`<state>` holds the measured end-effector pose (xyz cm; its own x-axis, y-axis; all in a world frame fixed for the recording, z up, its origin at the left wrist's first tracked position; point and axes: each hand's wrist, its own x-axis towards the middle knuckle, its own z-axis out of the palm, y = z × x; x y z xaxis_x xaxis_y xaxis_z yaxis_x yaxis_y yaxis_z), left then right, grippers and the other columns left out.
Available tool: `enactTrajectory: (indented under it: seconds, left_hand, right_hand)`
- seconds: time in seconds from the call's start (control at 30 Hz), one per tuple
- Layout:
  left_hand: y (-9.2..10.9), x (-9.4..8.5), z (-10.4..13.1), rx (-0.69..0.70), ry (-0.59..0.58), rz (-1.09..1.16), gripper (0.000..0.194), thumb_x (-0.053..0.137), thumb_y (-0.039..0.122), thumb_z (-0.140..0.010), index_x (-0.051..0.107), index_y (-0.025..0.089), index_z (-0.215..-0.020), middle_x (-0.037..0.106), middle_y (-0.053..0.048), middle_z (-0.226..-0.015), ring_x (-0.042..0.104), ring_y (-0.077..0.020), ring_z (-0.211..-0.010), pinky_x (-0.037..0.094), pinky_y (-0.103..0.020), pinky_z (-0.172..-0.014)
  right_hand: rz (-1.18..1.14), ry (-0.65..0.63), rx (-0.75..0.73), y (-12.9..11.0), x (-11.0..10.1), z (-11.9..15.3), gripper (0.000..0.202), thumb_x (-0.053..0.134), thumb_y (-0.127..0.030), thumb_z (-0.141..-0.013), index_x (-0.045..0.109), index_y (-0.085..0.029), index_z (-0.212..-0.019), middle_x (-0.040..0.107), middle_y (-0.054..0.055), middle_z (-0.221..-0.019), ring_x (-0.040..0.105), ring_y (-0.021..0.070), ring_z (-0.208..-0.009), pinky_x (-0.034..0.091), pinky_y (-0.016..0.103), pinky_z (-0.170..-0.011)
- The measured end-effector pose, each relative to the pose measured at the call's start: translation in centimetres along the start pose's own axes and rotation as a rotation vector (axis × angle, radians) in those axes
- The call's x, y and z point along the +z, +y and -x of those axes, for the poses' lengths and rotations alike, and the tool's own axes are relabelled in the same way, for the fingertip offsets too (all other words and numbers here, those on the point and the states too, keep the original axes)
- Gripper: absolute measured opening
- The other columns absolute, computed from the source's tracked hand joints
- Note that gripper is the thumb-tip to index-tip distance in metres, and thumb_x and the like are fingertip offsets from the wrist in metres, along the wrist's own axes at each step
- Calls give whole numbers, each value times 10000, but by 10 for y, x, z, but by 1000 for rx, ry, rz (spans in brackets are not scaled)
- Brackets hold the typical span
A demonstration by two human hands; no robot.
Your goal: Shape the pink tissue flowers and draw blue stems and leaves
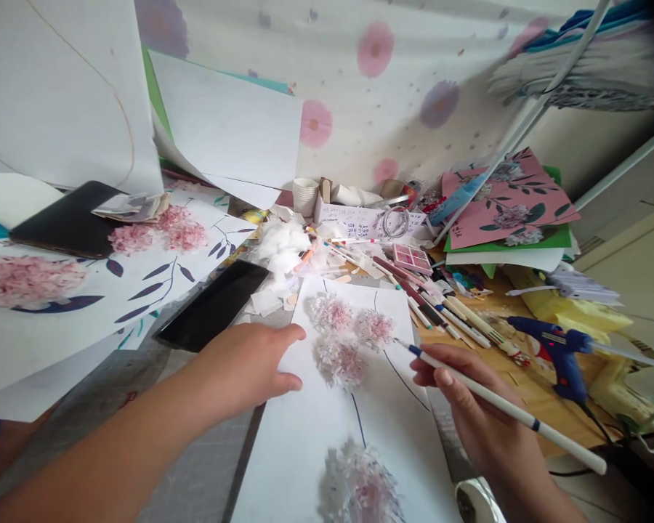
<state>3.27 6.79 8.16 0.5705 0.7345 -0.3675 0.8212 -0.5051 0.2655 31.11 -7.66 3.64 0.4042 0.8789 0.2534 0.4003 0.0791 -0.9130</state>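
In my right hand (482, 414) I hold a slim white pen (495, 399) with blue bands, gripped like a writing tool. Its thin tip hovers near or touches a white sheet (299, 465), close to a fluffy pink-and-white flower (375, 328); I cannot tell whether there is contact. Two more such flowers cluster beside it, and a larger one (368, 487) sits lower on the sheet. Dark blue stem lines (358, 420) run from the flowers. My left hand (256, 367) lies open on the sheet's left edge, thumb and forefinger apart.
A black phone (215, 305) lies left of the sheet. Finished-looking flower pictures (168, 290) spread further left. Behind are white cotton (283, 243), paper cups (305, 196) and scattered pens (414, 290). A blue glue gun (556, 349) with its cable stands at right, near a pink card (501, 211).
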Motion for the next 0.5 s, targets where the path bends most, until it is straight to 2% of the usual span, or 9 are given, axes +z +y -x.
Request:
enactTrajectory:
  seconds: [0.13, 0.23, 0.37, 0.5]
  left_hand:
    - [-2, 3, -3, 8, -6, 38, 554, 654, 419, -828, 623, 269, -1360, 680, -18, -764, 660, -292, -786, 302, -332, -640]
    - [-5, 7, -4, 25, -10, 59, 465, 668, 402, -787, 634, 243, -1222, 659, -1, -730, 644, -270, -752, 296, -325, -619]
    - [-6, 10, -4, 33, -42, 70, 307, 684, 395, -740, 601, 245, -995, 658, 13, -733, 625, -239, -709, 298, -320, -591]
    - [-4, 8, -5, 43, -67, 45, 221, 653, 374, -746, 571, 252, -911, 650, 21, -729, 602, -225, -701, 289, -321, -596]
  right_hand:
    - [360, 103, -131, 6, -7, 9, 321, 609, -544, -988, 802, -288, -1002, 828, 56, -946, 786, 238, -767, 621, 344, -753]
    - [467, 107, -201, 15, -10, 14, 334, 565, -530, -1011, 788, -283, -1029, 829, 55, -980, 793, 249, -791, 615, 351, -785]
    - [455, 78, -155, 17, -17, 10, 313, 568, -501, -1014, 787, -287, -1078, 842, 54, -944, 798, 267, -852, 623, 366, -829]
    - [227, -16, -244, 7, -17, -4, 275, 666, -455, -971, 814, -310, -1151, 836, 41, -953, 769, 216, -772, 616, 316, -730]
